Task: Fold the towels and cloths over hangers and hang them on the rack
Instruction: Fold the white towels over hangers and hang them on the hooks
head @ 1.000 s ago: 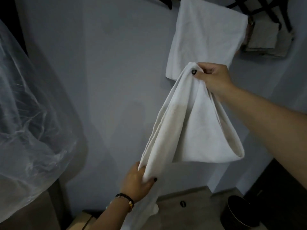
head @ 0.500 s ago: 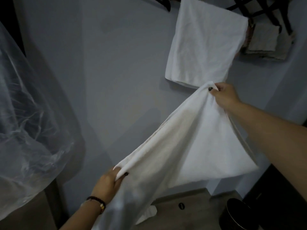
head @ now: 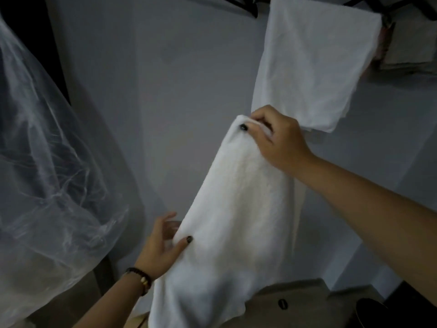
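Observation:
A white towel (head: 236, 221) hangs in front of me, bunched into a long vertical drape. My right hand (head: 276, 140) pinches its top corner at mid-height. My left hand (head: 163, 247) grips the towel's left edge lower down, thumb on the front of the cloth. Above, another white towel (head: 312, 67) hangs folded over a dark hanger (head: 243, 5) at the top edge. To its right, beige cloths (head: 409, 46) hang on more dark hangers; the rack itself is out of frame.
A big clear plastic bag (head: 47, 174) bulges in from the left. The grey wall (head: 177, 91) is straight ahead. At the lower right, a dark round bin (head: 373, 313) stands on the brown floor (head: 302, 301).
The towel was stretched out diagonally between my hands; now it hangs narrower and upright. My left hand has moved right and up along its edge. My right hand shifted left.

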{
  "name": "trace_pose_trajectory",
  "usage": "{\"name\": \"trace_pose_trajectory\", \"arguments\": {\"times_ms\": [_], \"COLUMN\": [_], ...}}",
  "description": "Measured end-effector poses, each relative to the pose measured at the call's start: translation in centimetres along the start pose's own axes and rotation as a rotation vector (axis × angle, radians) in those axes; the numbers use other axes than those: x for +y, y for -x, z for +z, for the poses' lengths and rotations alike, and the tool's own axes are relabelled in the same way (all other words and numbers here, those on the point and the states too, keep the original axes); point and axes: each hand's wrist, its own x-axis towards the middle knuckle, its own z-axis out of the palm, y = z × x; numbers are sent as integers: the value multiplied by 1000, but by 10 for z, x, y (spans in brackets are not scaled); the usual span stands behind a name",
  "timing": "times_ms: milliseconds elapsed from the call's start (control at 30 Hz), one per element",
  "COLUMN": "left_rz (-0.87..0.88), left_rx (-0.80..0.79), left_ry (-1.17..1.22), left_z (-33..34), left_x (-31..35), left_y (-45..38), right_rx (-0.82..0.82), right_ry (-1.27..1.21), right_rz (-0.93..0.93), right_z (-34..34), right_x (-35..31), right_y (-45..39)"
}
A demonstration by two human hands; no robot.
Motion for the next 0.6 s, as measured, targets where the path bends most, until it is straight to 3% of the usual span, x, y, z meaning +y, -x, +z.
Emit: {"name": "trace_pose_trajectory", "arguments": {"times_ms": [100, 233, 433, 600], "left_rz": [143, 166, 139, 99], "left_rx": [-59, 36, 39, 78], "left_ry": [201, 295, 404, 417], "left_z": [15, 22, 60, 92], "left_x": [75, 142, 162, 181], "left_y": [-16, -38, -46, -48], "right_rx": [-120, -199, -239, -366], "right_ry": [-59, -128, -308, -244], "right_rz": [-49, -8, 338, 633], "right_z": [19, 19, -19, -50], "right_x": [-22, -22, 10, 43], "right_y": [-2, 1, 27, 86]}}
